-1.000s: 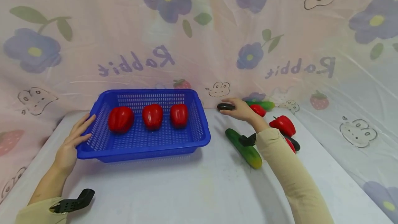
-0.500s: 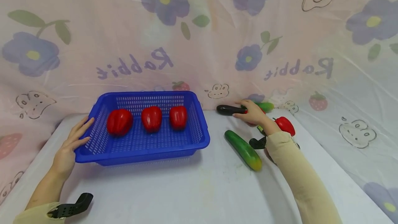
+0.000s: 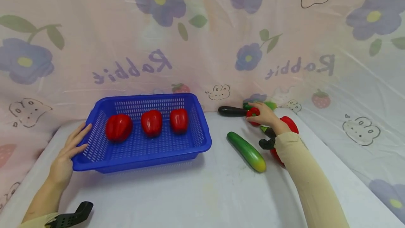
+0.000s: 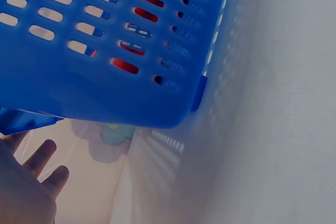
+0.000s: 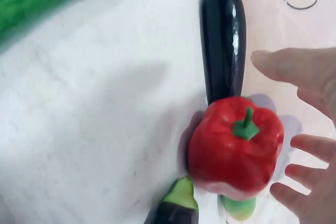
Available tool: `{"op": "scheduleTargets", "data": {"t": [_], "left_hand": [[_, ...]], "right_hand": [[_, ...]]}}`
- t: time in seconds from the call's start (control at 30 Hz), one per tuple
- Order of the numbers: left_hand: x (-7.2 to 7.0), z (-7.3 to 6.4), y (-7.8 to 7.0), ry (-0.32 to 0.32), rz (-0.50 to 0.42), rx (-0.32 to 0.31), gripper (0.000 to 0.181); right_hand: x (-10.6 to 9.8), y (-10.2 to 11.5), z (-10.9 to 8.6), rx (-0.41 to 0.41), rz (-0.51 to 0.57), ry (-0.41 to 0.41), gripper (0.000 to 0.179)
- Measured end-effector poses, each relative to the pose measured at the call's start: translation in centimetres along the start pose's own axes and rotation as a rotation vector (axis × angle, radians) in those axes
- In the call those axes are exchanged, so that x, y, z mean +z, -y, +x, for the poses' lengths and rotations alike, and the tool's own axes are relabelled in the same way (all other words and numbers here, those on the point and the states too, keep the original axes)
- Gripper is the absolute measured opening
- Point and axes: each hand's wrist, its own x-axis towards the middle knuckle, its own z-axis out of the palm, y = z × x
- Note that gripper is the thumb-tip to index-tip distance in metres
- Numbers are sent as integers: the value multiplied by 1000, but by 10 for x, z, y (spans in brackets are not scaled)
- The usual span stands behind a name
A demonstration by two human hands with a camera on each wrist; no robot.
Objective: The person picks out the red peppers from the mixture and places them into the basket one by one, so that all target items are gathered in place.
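Note:
A blue plastic basket (image 3: pixel 142 158) holds three red bell peppers, one at the left (image 3: pixel 119 128), one in the middle (image 3: pixel 151 123) and one at the right (image 3: pixel 179 120). My left hand (image 3: pixel 64 163) rests at its left rim with straight, spread fingers; the left wrist view shows fingers (image 4: pixel 41 157) beside the basket's wall (image 4: pixel 105 93). Over another red bell pepper (image 5: pixel 236 150) hovers my right hand (image 3: pixel 265 116), thumb and fingers spread and apart from it in the right wrist view. A black eggplant (image 5: pixel 224 40) lies against that pepper.
A green cucumber (image 3: pixel 246 151) with a yellow end lies right of the basket. Another green vegetable (image 3: pixel 270 105) is at the back, behind my right hand. Near my right wrist are a second eggplant (image 5: pixel 178 205) and a red bell pepper (image 3: pixel 289 124). A printed curtain (image 3: pixel 202 45) hangs behind the table.
My right hand has left the black eggplant and moved right to the red bell pepper. The eggplant is uncovered now. The left hand stays at the basket; the view has shifted slightly.

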Motion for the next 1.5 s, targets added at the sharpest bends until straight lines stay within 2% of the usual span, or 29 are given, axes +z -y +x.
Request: {"op": "scheduleTargets", "data": {"t": [0.13, 0.27, 0.37, 0.7, 0.9, 1.17, 1.33, 1.5], "left_hand": [[0, -1, 0, 3, 1, -3, 52], [1, -3, 1, -1, -52, -1, 51], [2, -3, 1, -1, -59, -6, 51], [4, 3, -1, 9, -23, -5, 51], [3, 4, -2, 8, 12, -18, 53], [-2, 1, -2, 8, -9, -32, 53], [-3, -2, -1, 7, -23, -44, 53], [-2, 0, 0, 14, -37, -39, 52]], "right_hand": [[-1, -5, -1, 29, -8, 10, 74], [-1, -8, 0, 70, -11, 45, 81], [0, -11, 0, 97, -8, 55, 81], [-3, -23, -4, 127, -33, 59, 84], [-12, -21, -5, 150, -106, 71, 85], [-9, -9, -4, 214, -96, 112, 84], [-5, -2, -4, 203, -123, 100, 79], [0, -2, -6, 144, -112, 82, 76]]}}
